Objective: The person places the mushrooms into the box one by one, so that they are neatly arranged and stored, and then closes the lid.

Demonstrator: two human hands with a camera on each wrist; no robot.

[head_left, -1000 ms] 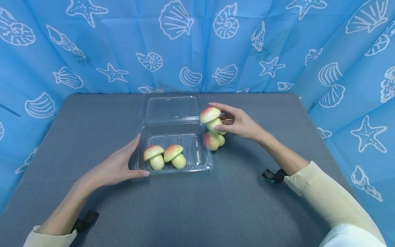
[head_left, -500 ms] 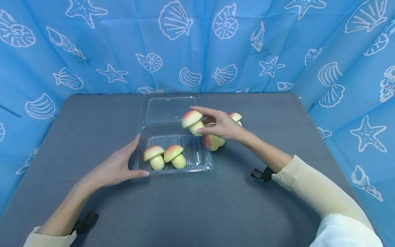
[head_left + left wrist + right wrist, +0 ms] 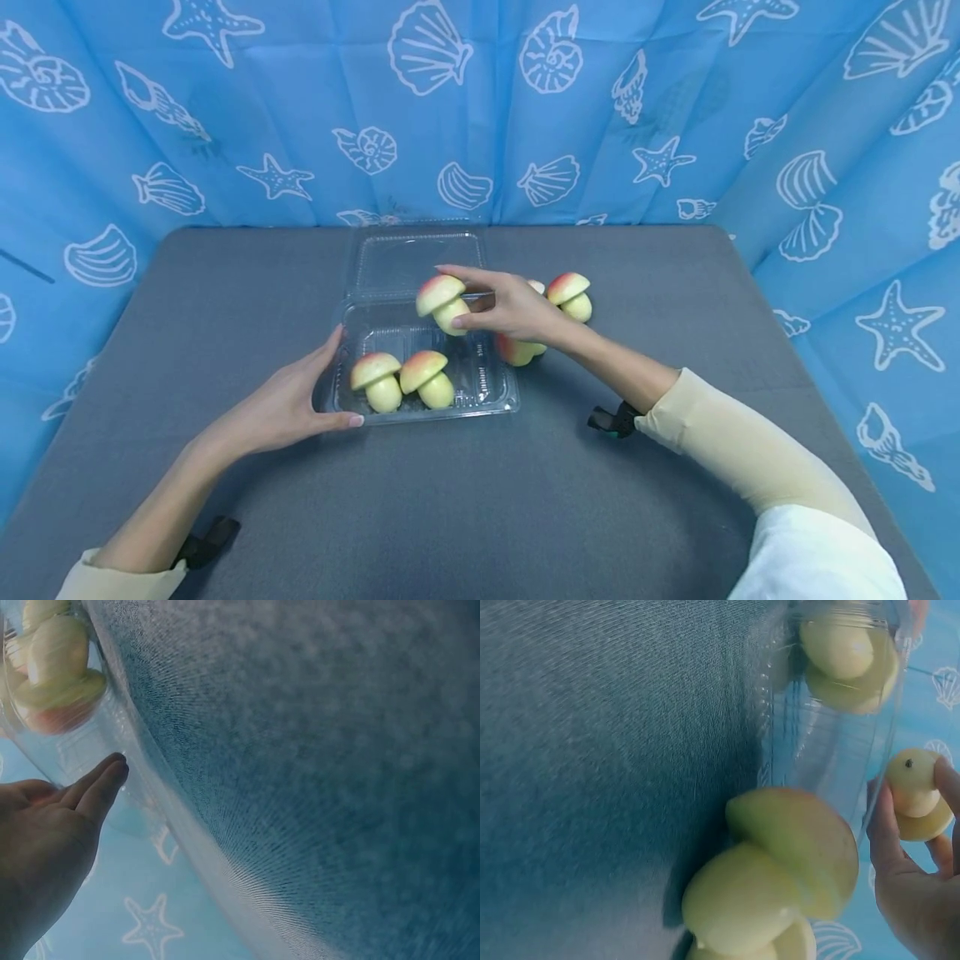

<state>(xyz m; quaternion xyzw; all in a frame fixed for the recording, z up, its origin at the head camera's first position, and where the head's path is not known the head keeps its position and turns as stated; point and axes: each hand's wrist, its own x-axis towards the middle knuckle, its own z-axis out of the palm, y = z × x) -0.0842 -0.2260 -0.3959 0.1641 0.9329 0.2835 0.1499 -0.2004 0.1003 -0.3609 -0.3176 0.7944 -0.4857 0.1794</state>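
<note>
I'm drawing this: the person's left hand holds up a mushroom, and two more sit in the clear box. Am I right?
Almost! It's the right hand that holds up a mushroom, as the head view shows; two more sit in the clear box.

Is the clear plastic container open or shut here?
Open: in the head view, its lid is folded back beyond the tray, leaving the tray's top uncovered.

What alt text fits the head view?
A person's right hand holds a mushroom-shaped object over an open clear container with two more inside; the left hand is at its left side. Others lie right of it on the gray table.
</note>
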